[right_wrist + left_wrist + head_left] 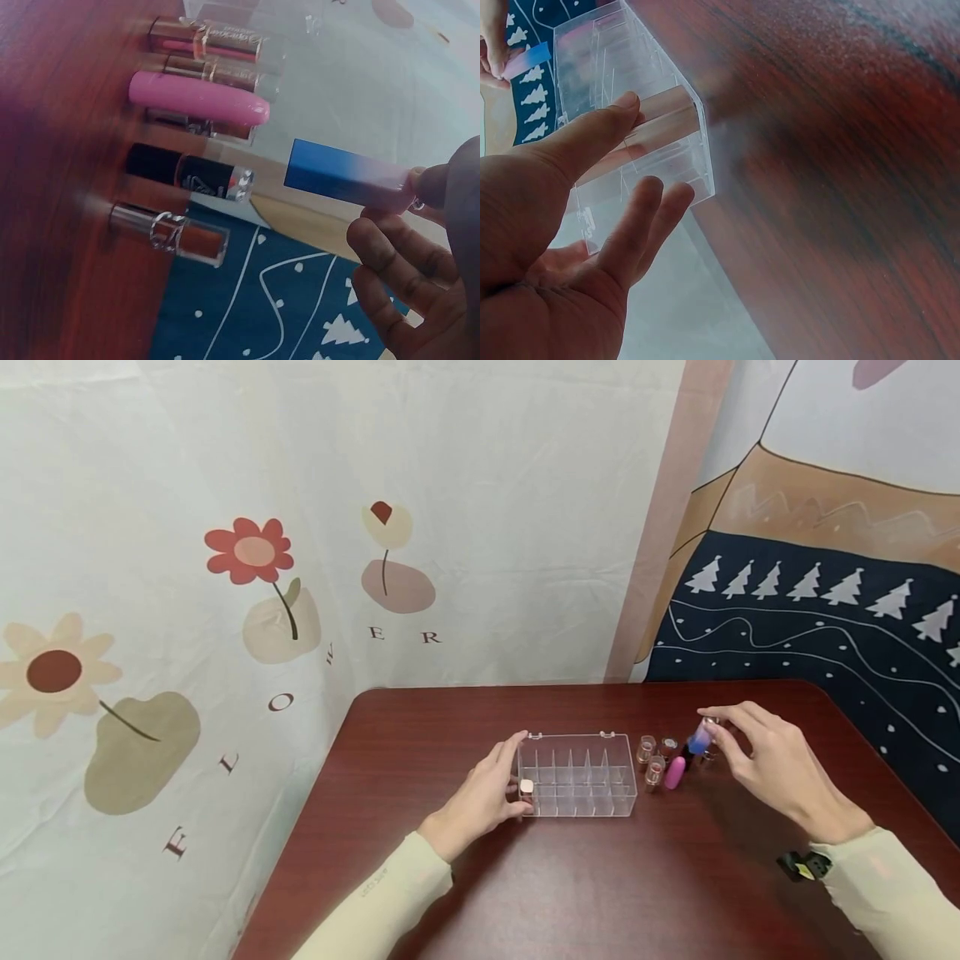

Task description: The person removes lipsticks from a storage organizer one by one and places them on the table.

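Observation:
A clear compartment box [577,777] lies on the table, with one pale-topped lipstick [527,787] in its front left compartment. My left hand [483,789] holds the box's left end, thumb at the front corner and index finger at the back; two other fingers stay extended in the left wrist view. Off to the right, my right hand [776,768] pinches a blue-to-pink lipstick tube [345,176] by its pink end, raised above the others. Below it stand a black lipstick tube [191,171], a pink tube [199,99] and a clear-capped lipstick [171,232].
More clear-capped lipsticks [655,772] stand between the box and the pink tube. The reddish-brown table [442,727] meets a flower-printed cloth [487,527] behind and a dark tree-printed cloth [825,635] on the right.

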`<state>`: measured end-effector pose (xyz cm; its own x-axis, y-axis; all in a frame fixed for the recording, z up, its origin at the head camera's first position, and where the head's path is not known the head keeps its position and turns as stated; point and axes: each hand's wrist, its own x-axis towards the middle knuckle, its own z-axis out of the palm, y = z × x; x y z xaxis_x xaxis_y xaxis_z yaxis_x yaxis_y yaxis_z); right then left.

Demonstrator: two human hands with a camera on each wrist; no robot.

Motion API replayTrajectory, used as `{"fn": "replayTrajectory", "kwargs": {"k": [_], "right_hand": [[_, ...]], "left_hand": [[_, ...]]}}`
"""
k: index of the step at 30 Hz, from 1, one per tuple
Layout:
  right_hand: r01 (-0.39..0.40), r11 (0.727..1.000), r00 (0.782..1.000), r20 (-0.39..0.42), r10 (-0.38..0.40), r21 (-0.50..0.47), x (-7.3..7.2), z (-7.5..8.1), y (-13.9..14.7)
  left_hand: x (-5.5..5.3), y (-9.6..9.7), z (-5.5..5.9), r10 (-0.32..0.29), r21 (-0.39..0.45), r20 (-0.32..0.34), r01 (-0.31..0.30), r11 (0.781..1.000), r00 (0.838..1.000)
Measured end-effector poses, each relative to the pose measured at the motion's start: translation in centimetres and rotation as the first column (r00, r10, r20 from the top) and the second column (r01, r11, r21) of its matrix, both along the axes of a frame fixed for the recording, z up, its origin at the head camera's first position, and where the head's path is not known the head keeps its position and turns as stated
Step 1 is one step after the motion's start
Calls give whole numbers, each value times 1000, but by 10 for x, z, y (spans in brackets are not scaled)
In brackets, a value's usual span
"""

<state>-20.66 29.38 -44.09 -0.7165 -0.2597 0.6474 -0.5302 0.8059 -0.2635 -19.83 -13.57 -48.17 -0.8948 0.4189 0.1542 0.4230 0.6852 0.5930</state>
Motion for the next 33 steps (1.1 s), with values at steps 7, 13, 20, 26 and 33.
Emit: {"fn": "replayTrajectory", "kwargs": {"k": [7, 13, 20, 26, 33], "right_hand": [[3, 1000, 1000, 28, -3, 10, -2, -9, 8], [5, 1000, 998, 61, -6, 27, -3, -19, 13], [-11, 999, 993, 121, 5, 49, -3, -27, 15], [-26, 997, 985, 174, 13, 70, -2, -34, 17], [-39, 996, 984, 178, 25, 76, -4, -43, 17]], "left_hand": [[0, 1, -1, 9, -9, 7, -9, 1000, 1000], [1, 1, -3, 9, 1, 8, -9, 1000, 1000], [1, 1, -3, 7, 3, 0, -7, 1000, 1000], [1, 1, -2, 8, 2, 7, -8, 1000, 1000], [1, 1, -1, 12, -5, 6, -12, 1000, 1000]]}}
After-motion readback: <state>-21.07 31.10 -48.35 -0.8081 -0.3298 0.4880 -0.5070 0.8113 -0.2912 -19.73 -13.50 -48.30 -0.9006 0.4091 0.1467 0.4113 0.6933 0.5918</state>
